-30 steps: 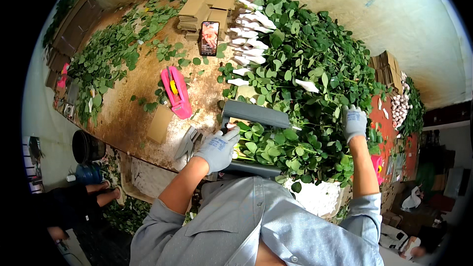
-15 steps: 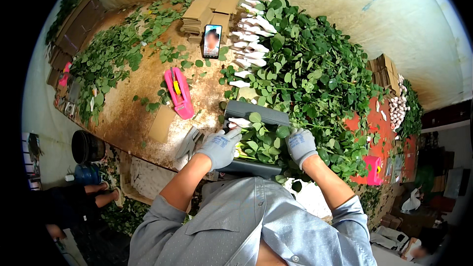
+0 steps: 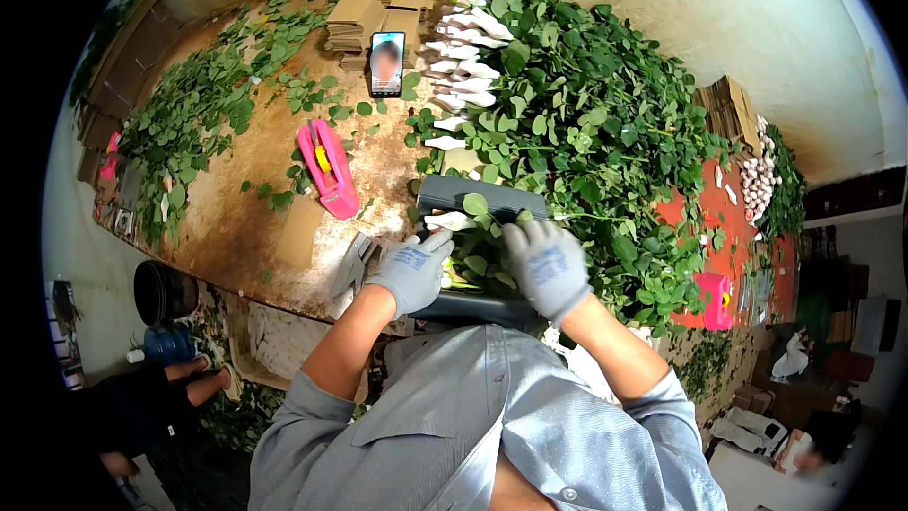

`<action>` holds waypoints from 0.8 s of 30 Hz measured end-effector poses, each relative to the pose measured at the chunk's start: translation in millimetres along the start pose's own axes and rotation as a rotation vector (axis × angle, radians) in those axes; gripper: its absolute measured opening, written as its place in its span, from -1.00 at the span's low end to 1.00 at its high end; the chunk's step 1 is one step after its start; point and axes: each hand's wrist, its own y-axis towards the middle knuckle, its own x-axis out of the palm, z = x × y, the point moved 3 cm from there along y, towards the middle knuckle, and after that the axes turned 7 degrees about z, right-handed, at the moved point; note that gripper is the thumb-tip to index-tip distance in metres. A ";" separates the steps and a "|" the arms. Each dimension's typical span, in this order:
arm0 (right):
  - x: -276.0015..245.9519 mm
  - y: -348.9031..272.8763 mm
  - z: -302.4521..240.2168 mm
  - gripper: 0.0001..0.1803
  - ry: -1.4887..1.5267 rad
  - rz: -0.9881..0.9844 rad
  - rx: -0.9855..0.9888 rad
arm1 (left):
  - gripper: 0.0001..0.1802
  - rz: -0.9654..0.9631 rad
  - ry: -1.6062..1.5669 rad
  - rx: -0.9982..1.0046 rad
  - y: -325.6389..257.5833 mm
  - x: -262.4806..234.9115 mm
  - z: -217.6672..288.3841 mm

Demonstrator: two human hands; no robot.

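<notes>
In front of me is a dark padded trough (image 3: 482, 196) holding leafy cut stems. A flower bud in a white sleeve (image 3: 449, 221) sticks out at its left end. My left hand (image 3: 411, 273), in a grey glove, lies at that end, fingers stretched out against the stems just below the bud. My right hand (image 3: 549, 270), also gloved and slightly blurred, is open over the leaves at the trough's right side, its fingers spread. Past the trough lies a big heap of leafy flower stems (image 3: 596, 123), with white-sleeved buds (image 3: 468, 69) along its left edge.
Left on the worn table (image 3: 218, 199) are a pink tape dispenser (image 3: 328, 170), a cardboard piece (image 3: 300, 232) and scattered leaves (image 3: 199, 104). A phone (image 3: 386, 64) leans on stacked cardboard (image 3: 355, 19). Another pink dispenser (image 3: 713, 301) is at right. A person's legs (image 3: 189, 378) show lower left.
My right hand has moved left, from the trough's right edge to over the leaves inside. The left hand has shifted slightly left and stays by the bud end. The whole view has shifted a little.
</notes>
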 end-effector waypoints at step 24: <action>79.7 43.6 -28.1 -0.85 0.003 0.088 -0.189 | -0.63 -0.056 0.037 -0.007 2.4 -4.6 2.5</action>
